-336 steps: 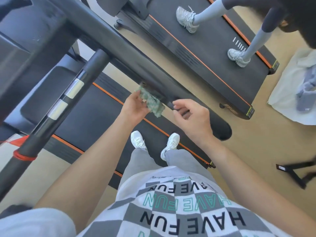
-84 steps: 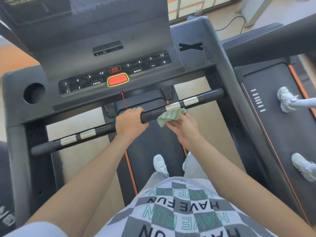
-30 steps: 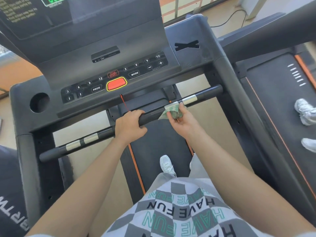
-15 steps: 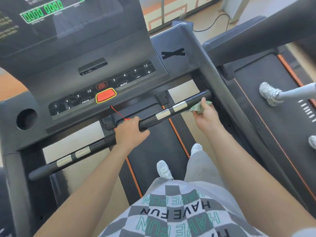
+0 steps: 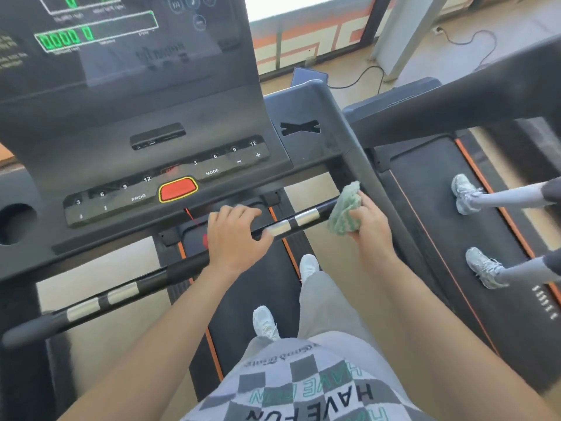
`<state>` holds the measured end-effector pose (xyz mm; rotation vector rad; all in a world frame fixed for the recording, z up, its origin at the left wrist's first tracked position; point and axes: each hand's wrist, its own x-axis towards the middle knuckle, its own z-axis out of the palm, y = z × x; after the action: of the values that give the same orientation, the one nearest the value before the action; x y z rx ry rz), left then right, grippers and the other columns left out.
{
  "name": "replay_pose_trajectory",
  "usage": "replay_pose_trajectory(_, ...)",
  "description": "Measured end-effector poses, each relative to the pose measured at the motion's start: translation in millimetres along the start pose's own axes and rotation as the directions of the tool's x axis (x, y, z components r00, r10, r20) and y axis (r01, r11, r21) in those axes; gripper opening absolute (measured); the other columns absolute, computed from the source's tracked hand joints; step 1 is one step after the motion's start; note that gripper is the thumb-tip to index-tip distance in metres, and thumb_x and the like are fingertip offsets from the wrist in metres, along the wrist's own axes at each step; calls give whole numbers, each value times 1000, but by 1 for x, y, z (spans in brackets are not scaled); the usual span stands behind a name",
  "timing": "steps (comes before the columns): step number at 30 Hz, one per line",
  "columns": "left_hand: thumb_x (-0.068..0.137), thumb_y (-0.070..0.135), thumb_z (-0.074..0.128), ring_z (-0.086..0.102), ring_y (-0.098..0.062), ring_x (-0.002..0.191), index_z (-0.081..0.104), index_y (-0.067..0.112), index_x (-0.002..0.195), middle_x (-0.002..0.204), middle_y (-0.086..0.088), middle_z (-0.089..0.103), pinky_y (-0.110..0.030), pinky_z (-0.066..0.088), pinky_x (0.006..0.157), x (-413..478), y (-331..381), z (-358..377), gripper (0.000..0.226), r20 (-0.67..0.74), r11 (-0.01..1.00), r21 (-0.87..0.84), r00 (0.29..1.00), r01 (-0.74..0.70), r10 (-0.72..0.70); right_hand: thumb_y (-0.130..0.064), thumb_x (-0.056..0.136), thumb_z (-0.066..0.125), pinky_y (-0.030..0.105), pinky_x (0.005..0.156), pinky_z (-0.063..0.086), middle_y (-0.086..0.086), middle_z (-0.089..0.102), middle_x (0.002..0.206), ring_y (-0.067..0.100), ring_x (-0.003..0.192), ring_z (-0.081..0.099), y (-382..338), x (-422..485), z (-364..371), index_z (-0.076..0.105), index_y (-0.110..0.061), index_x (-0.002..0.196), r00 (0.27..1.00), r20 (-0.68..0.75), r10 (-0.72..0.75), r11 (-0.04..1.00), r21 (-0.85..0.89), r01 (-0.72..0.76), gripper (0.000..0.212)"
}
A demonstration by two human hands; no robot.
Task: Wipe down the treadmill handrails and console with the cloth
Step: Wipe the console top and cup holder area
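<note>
Soft green-and-white terry cloth (image 5: 344,209): bunched at the right end of the black tubular handrail (image 5: 182,266), gripped by the right hand (image 5: 368,223). Judged light and limp, best held wadded. Rail is clasped mid-span by the left hand (image 5: 233,235).

A gym: treadmill console (image 5: 170,110) with green readouts, second treadmill (image 5: 431,214) alongside, someone's trainers (image 5: 464,192) on it.
</note>
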<state>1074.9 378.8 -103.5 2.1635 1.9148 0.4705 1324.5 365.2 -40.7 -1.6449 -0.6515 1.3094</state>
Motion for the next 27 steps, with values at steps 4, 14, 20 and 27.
replay_pose_trajectory(4,78,39,63,58,-26,107,73,22,108,112,6,70,-38,39,90,58,15,-4,36,-177,999,-15,984,-37,34,-16,95,39,29,98,42,-6,60,126,15,114,56,-48,52,3,43,-36,151,956,102,-274,821,-493,288,60)
replay_pose_trajectory(14,89,29,60,46,-33,142,62,10,137,150,-12,54,-48,31,116,119,31,13,52,-146,984,112,977,-140,155,-27,105,43,54,119,24,3,44,156,30,149,31,-42,162,35,38,-22,154,686,625,-373,-78,-758,648,49)
replay_pose_trajectory(20,100,30,46,38,-29,149,43,4,152,161,-14,41,-45,26,124,117,57,36,58,-49,967,223,989,-126,140,-34,107,25,53,124,12,3,25,166,26,155,14,-18,172,52,26,-17,159,583,776,-242,-167,-625,763,54)
replay_pose_trajectory(27,103,32,52,39,-23,150,49,5,149,159,-11,44,-48,29,122,117,51,38,54,-96,959,256,984,-119,147,-41,107,14,48,126,4,-5,14,169,26,156,4,-70,241,101,14,-22,162,540,832,-129,-218,-555,803,57)
